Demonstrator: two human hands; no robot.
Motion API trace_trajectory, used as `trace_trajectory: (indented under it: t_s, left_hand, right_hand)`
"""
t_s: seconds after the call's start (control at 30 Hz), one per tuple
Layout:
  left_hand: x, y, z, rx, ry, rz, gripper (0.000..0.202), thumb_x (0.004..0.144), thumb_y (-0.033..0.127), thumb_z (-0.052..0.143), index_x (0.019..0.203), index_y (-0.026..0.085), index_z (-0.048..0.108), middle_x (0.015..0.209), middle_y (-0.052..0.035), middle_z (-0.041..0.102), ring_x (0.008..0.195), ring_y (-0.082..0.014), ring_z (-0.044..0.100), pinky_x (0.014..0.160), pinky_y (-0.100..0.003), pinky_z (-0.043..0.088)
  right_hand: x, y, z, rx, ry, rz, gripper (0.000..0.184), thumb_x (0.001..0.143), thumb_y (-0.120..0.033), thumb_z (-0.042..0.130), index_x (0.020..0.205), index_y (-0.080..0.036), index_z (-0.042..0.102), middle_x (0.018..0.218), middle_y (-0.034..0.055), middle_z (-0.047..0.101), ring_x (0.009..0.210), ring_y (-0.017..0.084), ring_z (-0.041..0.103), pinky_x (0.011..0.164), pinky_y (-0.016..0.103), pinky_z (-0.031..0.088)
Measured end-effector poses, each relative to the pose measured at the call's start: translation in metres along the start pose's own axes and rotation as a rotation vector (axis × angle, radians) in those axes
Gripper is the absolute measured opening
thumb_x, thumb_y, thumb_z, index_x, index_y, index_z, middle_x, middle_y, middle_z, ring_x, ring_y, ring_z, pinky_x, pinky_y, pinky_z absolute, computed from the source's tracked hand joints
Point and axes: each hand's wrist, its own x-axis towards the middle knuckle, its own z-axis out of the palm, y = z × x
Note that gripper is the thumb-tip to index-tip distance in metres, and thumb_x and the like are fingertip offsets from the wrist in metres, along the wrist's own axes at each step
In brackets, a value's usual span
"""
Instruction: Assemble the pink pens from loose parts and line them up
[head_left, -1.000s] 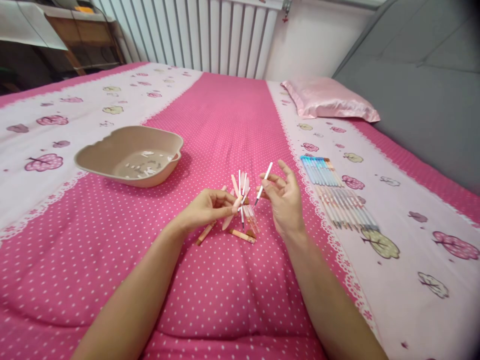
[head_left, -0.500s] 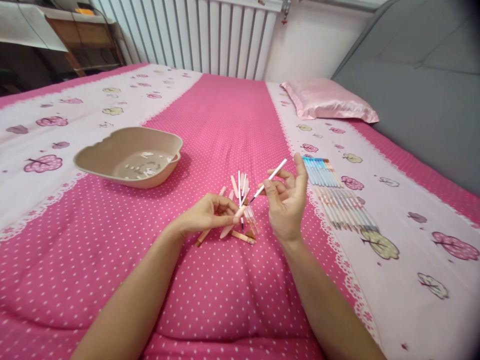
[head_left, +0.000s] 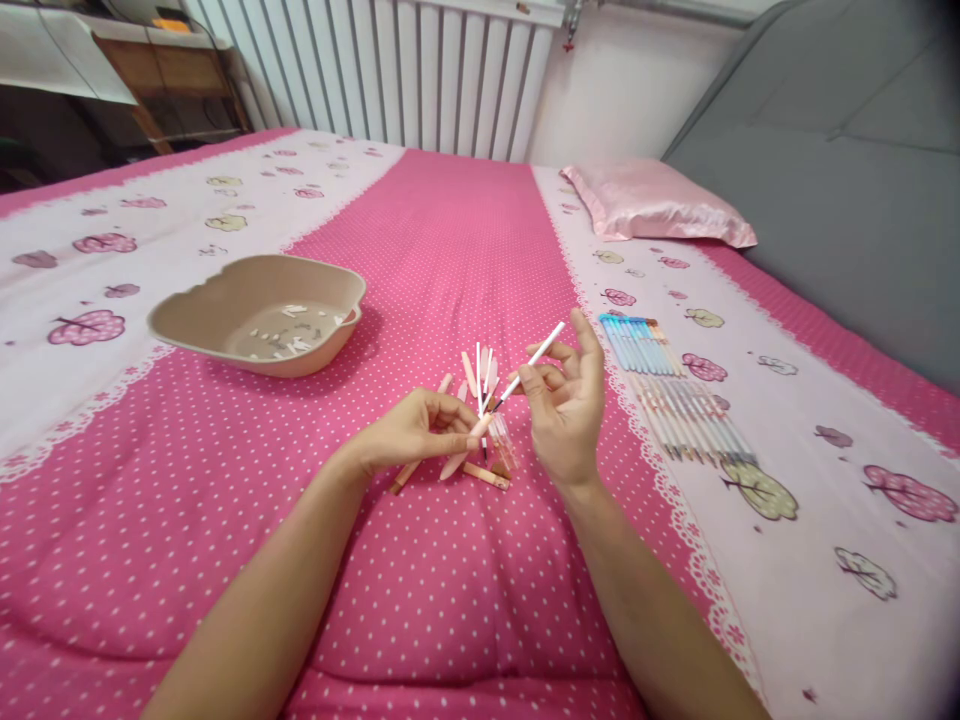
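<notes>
My left hand (head_left: 420,428) pinches a short pink pen barrel (head_left: 481,427) between thumb and fingers. In my right hand (head_left: 568,415) is a white pen refill (head_left: 541,350), held slantwise with its dark tip down at the upper end of the barrel. Whether the tip is inside the barrel, I cannot tell. Below and behind the left fingers lies a loose pile of pink pen parts (head_left: 470,372), more white refills (head_left: 478,375) and clear pieces (head_left: 504,440). A peach-coloured piece (head_left: 486,475) with a brown end lies at the pile's near side.
A beige basin (head_left: 255,290) with small white pieces in it stands to the left on the pink dotted bedspread (head_left: 450,240). To the right lie a row of blue pens (head_left: 643,345) and a row of pale pens (head_left: 694,420). A pink pillow (head_left: 660,200) rests farther back.
My right hand has moved a little to the left, bringing the refill's dark tip closer to the pink barrel. My left hand has stayed almost still.
</notes>
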Motion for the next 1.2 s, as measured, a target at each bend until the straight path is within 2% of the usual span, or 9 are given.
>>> trace_trajectory:
  t_s: [0.17,0.53,0.87,1.07,1.2]
  left_hand:
    - [0.0,0.002,0.002,-0.022,0.025,-0.014,0.025,0.074,0.032,0.067,0.085,0.01,0.065,0.054,-0.0027,0.063,0.047,-0.01,0.056,0.049,-0.02,0.042]
    - [0.0,0.002,0.001,-0.041,0.013,0.011,0.026,0.076,0.032,0.065,0.088,0.009,0.065,0.055,-0.0033,0.063,0.047,-0.0099,0.056,0.051,-0.02,0.045]
    - [0.0,0.001,0.002,-0.031,0.065,0.014,0.027,0.075,0.035,0.066,0.086,0.01,0.065,0.053,-0.0035,0.062,0.046,-0.0104,0.056,0.05,-0.02,0.044]
    - [0.0,0.004,0.004,-0.077,0.098,0.042,0.025,0.072,0.034,0.069,0.081,0.011,0.065,0.054,-0.0031,0.063,0.046,-0.0105,0.057,0.049,-0.02,0.043]
    - [0.0,0.005,0.004,-0.094,0.1,0.046,0.024,0.074,0.032,0.067,0.084,0.01,0.064,0.054,-0.0029,0.064,0.046,-0.0107,0.058,0.05,-0.02,0.045]
  right_hand:
    - [-0.001,0.0,0.0,-0.004,-0.005,-0.003,0.061,0.087,-0.027,0.048,0.14,-0.036,0.019,0.109,0.0061,0.049,0.08,0.014,0.056,0.07,0.028,0.053]
    - [-0.004,0.0,0.003,0.039,-0.057,0.012,0.059,0.085,-0.027,0.053,0.138,-0.033,0.027,0.112,0.0067,0.052,0.086,0.015,0.057,0.071,0.028,0.055]
    - [-0.007,0.003,0.007,0.065,-0.131,0.059,0.062,0.085,-0.027,0.053,0.14,-0.034,0.025,0.114,0.0065,0.052,0.082,0.013,0.06,0.069,0.027,0.056]
    - [-0.009,0.004,0.009,0.061,-0.15,0.043,0.055,0.084,-0.025,0.055,0.135,-0.032,0.034,0.11,0.0045,0.053,0.079,0.011,0.061,0.07,0.026,0.055]
    - [-0.01,0.004,0.01,0.035,-0.176,0.05,0.054,0.084,-0.025,0.053,0.134,-0.031,0.034,0.108,0.0042,0.054,0.078,0.011,0.062,0.07,0.027,0.054]
